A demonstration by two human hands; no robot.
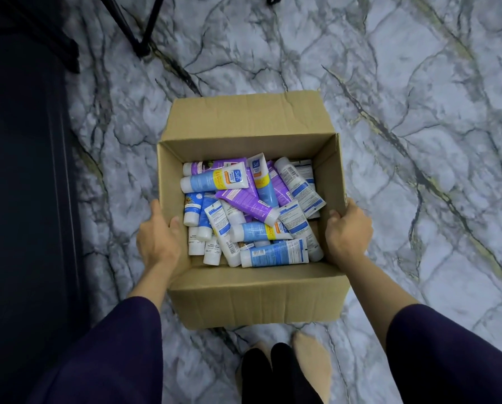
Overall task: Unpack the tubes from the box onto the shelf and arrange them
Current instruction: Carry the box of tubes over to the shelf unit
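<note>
Both hands are gripping the open cardboard box (252, 298): left hand (159, 237) is curling over the left wall, thumb inside; right hand (349, 228) is wrapping the right wall. Tubes (252, 211) are lying jumbled inside. Box is sitting over marble floor (418, 141), dark furniture (22, 170) left.

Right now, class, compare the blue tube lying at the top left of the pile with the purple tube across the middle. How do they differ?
The blue tube shows its front with a yellow band; the purple tube shows only small back print. The blue tube lies level with its cap to the left; the purple tube slants, cap lower right. Both have white caps and lie loose in the box.
</note>
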